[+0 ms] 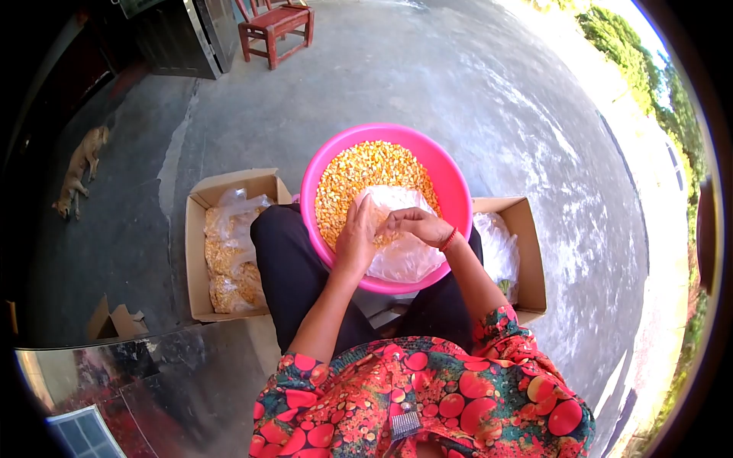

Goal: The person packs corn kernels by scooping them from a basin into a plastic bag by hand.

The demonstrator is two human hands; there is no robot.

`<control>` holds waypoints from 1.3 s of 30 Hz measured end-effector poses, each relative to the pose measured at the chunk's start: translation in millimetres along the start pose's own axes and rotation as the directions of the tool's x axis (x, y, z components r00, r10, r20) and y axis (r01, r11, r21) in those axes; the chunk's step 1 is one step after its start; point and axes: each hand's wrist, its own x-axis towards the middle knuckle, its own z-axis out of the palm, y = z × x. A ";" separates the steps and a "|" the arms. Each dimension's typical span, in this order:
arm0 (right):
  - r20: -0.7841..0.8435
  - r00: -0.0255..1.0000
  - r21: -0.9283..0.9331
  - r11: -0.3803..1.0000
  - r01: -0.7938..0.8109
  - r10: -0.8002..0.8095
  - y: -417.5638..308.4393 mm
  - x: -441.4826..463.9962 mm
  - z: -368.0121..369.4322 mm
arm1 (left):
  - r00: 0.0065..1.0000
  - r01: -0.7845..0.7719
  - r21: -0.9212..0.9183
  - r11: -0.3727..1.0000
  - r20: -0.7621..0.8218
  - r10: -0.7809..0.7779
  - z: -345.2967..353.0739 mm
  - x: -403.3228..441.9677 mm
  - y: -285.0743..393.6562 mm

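Observation:
A pink plastic basin (463,200) full of yellow-orange corn kernels (374,162) rests on my lap. A clear plastic bag (408,258) lies over the kernels in its near right part, with some kernels showing by my fingers. My left hand (357,233) is at the bag's left side, its fingers stretched out and pointing away from me, the palm turned toward the right. My right hand (420,224), with a red bracelet (449,240) at the wrist, reaches in from the right over the bag. Its fingers are bent together near my left palm; what they pinch is hidden.
At my left, a cardboard box (194,259) holds clear bags of corn kernels. Another cardboard box (532,263) with clear plastic bags stands at my right. A red wooden chair (279,23) is ahead. A dog (80,169) lies on the concrete floor (252,122) far left.

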 end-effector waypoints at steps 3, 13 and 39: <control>-0.063 0.996 -0.343 0.936 -0.074 0.055 16.6 -11.8 -5.1 | 0.997 -0.025 0.048 0.999 -0.068 0.028 -1.7 1.8 8.2; 0.021 0.943 -0.832 0.517 0.201 -0.333 5.7 -21.6 -19.1 | 0.999 0.053 0.021 0.998 0.005 -0.053 -4.6 -3.7 -0.5; -0.121 0.962 -0.042 0.967 -0.251 0.245 42.7 115.3 30.7 | 0.829 0.069 0.161 0.985 0.540 -0.146 9.8 -12.0 -8.2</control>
